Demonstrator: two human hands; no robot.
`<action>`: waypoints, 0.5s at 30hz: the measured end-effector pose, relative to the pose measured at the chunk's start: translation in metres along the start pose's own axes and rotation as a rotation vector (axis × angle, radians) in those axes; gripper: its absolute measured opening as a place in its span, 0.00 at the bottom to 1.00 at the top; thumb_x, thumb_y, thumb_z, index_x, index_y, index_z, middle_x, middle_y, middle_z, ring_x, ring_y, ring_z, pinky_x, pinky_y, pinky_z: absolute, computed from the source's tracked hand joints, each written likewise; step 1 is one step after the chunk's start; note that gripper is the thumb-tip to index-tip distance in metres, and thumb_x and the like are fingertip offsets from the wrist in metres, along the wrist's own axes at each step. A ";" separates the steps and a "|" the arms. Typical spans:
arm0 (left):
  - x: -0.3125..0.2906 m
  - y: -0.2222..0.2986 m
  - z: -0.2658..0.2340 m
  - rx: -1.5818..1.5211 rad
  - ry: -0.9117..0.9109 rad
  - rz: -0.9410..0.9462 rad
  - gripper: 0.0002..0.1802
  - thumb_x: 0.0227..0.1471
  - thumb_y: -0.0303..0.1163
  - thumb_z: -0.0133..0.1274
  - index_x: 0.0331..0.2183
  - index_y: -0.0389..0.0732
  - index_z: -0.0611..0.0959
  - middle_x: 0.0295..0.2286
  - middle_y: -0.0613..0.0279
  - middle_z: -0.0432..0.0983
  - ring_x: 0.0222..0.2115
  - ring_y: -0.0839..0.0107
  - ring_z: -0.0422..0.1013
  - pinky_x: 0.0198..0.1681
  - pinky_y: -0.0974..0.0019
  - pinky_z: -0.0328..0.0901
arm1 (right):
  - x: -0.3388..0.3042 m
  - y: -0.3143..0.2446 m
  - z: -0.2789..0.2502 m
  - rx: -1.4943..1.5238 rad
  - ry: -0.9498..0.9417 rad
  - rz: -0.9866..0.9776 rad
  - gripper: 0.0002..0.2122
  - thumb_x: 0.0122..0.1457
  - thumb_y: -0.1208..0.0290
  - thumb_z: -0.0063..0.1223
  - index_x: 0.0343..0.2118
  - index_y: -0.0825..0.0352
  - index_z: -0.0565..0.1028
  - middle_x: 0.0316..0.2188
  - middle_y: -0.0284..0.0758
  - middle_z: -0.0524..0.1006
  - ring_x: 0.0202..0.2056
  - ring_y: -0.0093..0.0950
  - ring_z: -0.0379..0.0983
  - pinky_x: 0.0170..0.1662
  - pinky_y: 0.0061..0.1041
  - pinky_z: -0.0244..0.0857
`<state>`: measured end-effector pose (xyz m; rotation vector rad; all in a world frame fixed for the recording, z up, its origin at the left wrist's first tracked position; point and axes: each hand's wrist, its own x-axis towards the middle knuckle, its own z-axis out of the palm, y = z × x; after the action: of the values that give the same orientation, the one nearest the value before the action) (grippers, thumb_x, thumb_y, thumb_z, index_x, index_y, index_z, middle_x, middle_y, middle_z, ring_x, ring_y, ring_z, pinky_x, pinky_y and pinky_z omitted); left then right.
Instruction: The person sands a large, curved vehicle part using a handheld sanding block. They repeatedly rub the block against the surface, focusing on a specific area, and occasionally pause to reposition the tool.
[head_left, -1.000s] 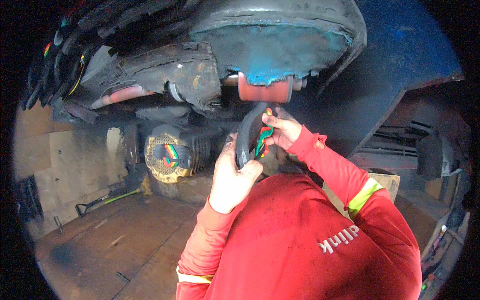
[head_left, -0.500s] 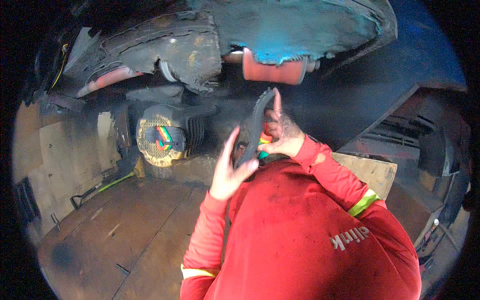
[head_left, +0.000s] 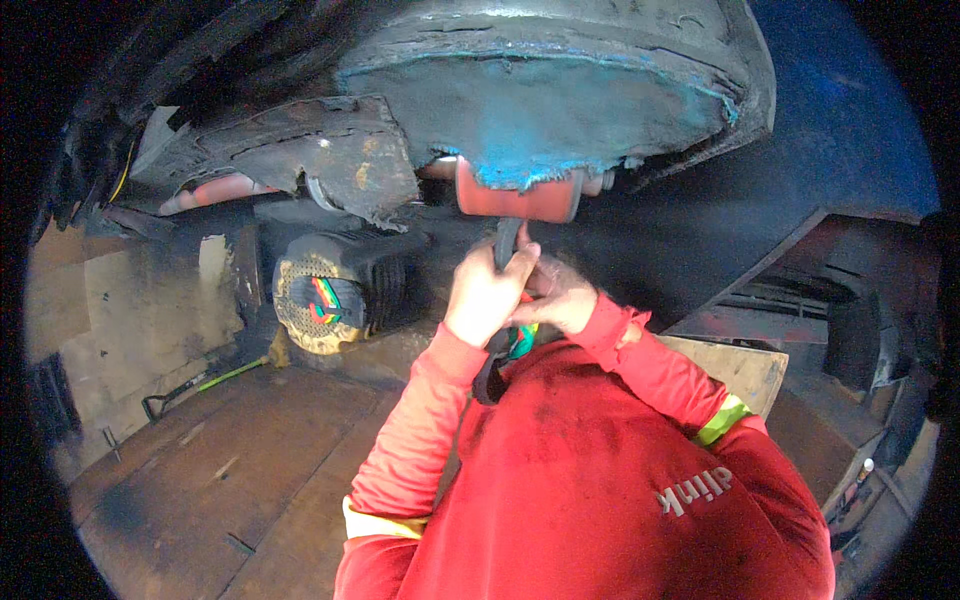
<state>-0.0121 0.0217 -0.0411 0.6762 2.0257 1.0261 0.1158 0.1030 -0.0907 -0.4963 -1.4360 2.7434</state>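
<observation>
Both my hands hold a flip-flop [head_left: 506, 246] with a dark sole, its edge turned toward me and its far end up. My left hand [head_left: 482, 298] grips the sole, the thumb lying along it. On the other side my right hand [head_left: 562, 297] closes round it, its fingers partly hidden behind the left. A bit of green and yellow strap [head_left: 522, 340] shows beneath the hands. Just above is a red sanding drum [head_left: 520, 197], and the sole's far end meets its lower edge. Whether they touch, I cannot tell.
A dusty hood [head_left: 540, 110] with blue powder covers the drum. Left of my hands, stacked flip-flops [head_left: 385, 285] lie sideways, multicoloured straps outward. A yellow-green-handled tool [head_left: 232, 374] rests near the wooden panels [head_left: 140, 310]. A board [head_left: 735, 370] stands behind my right arm.
My left hand has moved up and closed on the flip-flop, which has turned more upright and edge-on toward me. The drum and hood appear lower and slightly left in the view.
</observation>
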 end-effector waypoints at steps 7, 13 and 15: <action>0.003 -0.021 0.017 -0.300 -0.034 0.061 0.26 0.56 0.40 0.57 0.49 0.32 0.77 0.40 0.47 0.79 0.43 0.57 0.76 0.47 0.59 0.68 | 0.003 -0.003 -0.018 0.013 0.027 0.120 0.40 0.47 0.84 0.65 0.64 0.68 0.56 0.60 0.38 0.65 0.59 0.32 0.64 0.62 0.33 0.60; -0.032 -0.019 0.012 -0.418 0.125 0.167 0.25 0.56 0.42 0.59 0.49 0.35 0.80 0.42 0.52 0.81 0.43 0.67 0.77 0.46 0.65 0.68 | -0.011 0.002 0.013 -0.821 0.212 -0.446 0.40 0.47 0.67 0.69 0.64 0.65 0.61 0.64 0.40 0.60 0.64 0.35 0.57 0.65 0.33 0.54; -0.028 -0.007 0.007 -0.228 0.222 0.130 0.24 0.55 0.45 0.60 0.46 0.35 0.83 0.36 0.50 0.83 0.38 0.63 0.80 0.41 0.64 0.70 | -0.009 -0.005 0.023 -0.747 0.259 -0.256 0.38 0.48 0.67 0.68 0.63 0.65 0.62 0.64 0.41 0.61 0.63 0.35 0.58 0.65 0.33 0.54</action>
<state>0.0086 0.0009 -0.0392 0.6008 2.0282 1.4385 0.1174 0.0862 -0.0723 -0.5845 -2.2192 1.8026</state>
